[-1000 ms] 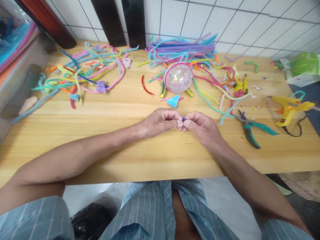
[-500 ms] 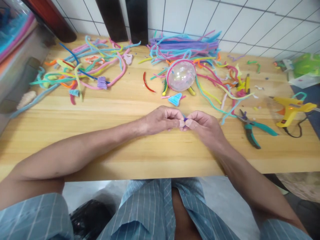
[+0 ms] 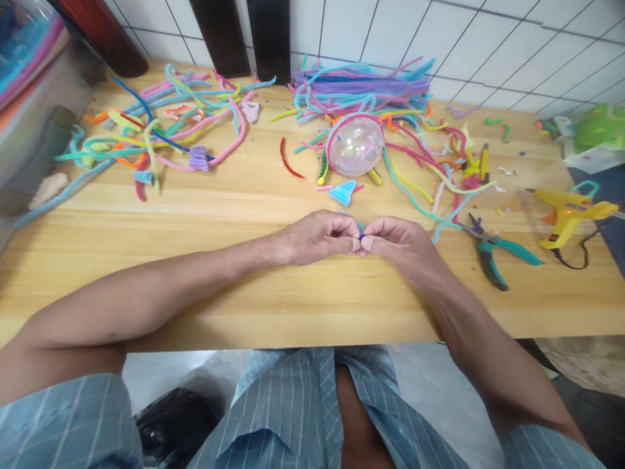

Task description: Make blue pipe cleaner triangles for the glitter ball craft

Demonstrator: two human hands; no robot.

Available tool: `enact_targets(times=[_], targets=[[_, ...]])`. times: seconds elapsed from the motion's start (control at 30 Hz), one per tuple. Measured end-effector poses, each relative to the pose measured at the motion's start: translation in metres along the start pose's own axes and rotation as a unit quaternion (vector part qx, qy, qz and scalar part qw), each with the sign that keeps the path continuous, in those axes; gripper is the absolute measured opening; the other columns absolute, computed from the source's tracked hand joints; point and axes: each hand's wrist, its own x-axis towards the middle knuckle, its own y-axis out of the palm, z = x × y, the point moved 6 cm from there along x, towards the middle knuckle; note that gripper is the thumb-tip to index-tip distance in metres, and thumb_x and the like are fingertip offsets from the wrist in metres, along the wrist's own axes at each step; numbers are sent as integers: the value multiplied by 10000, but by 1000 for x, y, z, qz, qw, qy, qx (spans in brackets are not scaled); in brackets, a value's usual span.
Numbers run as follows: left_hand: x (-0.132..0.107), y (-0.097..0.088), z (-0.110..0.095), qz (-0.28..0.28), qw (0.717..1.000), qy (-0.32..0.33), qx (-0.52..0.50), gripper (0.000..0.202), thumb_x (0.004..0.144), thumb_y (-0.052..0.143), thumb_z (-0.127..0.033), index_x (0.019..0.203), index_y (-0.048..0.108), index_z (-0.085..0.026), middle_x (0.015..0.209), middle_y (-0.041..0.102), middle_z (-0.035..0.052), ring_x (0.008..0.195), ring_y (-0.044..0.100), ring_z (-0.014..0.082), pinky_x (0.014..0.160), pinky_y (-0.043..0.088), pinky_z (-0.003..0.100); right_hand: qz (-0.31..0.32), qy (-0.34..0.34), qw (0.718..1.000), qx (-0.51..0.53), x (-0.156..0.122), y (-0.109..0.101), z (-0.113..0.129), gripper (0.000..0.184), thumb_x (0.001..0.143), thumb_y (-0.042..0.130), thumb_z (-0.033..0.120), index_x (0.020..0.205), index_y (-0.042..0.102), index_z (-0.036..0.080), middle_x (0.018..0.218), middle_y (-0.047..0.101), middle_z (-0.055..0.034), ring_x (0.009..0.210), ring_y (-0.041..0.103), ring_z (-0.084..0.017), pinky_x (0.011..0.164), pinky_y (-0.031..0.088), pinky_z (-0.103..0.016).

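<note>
Over the front middle of the wooden table, my left hand (image 3: pixel 325 238) and my right hand (image 3: pixel 398 242) meet fingertip to fingertip. Both pinch a small dark blue-purple piece of pipe cleaner (image 3: pixel 362 237), most of it hidden by the thumbs and fingers. A bit of lighter blue shows just above the pinch. Beyond the hands lies a light-blue triangular pipe-cleaner piece (image 3: pixel 343 193). Behind that sits a clear plastic dome (image 3: pixel 355 146) with a pink rim. A short red pipe-cleaner piece (image 3: pixel 290 159) lies to the left of the dome.
Pliers (image 3: pixel 493 251) with teal handles and a yellow glue gun (image 3: pixel 569 212) lie at the right. Loose pipe cleaners (image 3: pixel 183 133) tangle at the back left. A purple and blue bundle (image 3: pixel 364 88) rests against the tiled wall (image 3: pixel 390 29). A plastic bin (image 3: pixel 36 140) stands far left.
The fingers have shifted slightly around the small dark blue-purple piece, and a little more light blue shows above it. The things on the table stay in place.
</note>
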Motion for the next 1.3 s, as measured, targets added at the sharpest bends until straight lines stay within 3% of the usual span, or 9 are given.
enact_targets(times=[0.23,0.33,0.5,0.6,0.7,0.83,1.13,1.23,1.3], targets=[[-1,3,-3,6,997,11,79,176,988,641,-298,876,672,-166,728,576,-45,661,479,95,630,376,218,-15,1,999,-28,-1,2,2,204,801,865,371,782,734,215,713,760,-4,669,655,-154,677,494,-294],[-3,2,-6,-44,990,48,129,152,993,670,-300,916,680,-170,777,638,-31,680,528,96,655,416,218,-68,-25,997,-2,0,0,1,151,815,814,337,760,722,231,671,738,16,642,654,-151,685,510,-303],[-12,3,-13,-165,932,170,274,111,985,754,-271,949,712,-175,911,782,25,727,633,115,721,489,237,-139,-59,988,43,2,-1,-7,178,838,814,376,785,705,245,679,738,24,647,662,-158,708,537,-321],[-14,5,-12,-191,905,175,338,163,1062,683,-292,967,757,-182,906,813,47,779,707,145,774,535,255,-150,-77,984,55,1,3,-12,218,880,821,417,820,694,250,698,746,22,661,682,-166,725,553,-332],[-14,6,-12,-188,895,165,370,225,1101,630,-322,1018,793,-191,960,843,71,894,773,183,846,566,276,-159,-89,982,56,0,6,-13,225,907,818,427,841,690,254,694,736,23,679,705,-175,746,571,-342],[-13,7,-13,-173,901,164,362,317,1137,564,-354,1008,810,-201,1013,860,82,970,804,200,897,580,285,-180,-102,977,54,-1,8,-13,230,924,793,451,852,677,266,702,717,22,711,717,-192,780,606,-367],[-14,6,-18,-191,908,182,327,340,1127,565,-322,940,815,-186,938,850,78,908,793,189,847,561,275,-208,-133,966,72,-3,10,-11,275,932,799,497,867,657,271,749,700,20,721,704,-184,795,618,-368],[-12,4,-18,-210,927,168,261,273,1082,629,-298,923,816,-178,904,838,60,839,753,166,798,529,266,-213,-135,965,66,-3,11,-10,308,938,790,534,884,640,271,737,688,25,706,697,-184,790,618,-376],[-9,0,-14,-221,952,124,175,215,1040,683,-304,928,813,-175,882,822,39,775,701,144,750,510,257,-215,-134,964,76,-3,12,-9,306,933,793,530,892,633,272,725,684,29,691,691,-183,774,616,-375]])
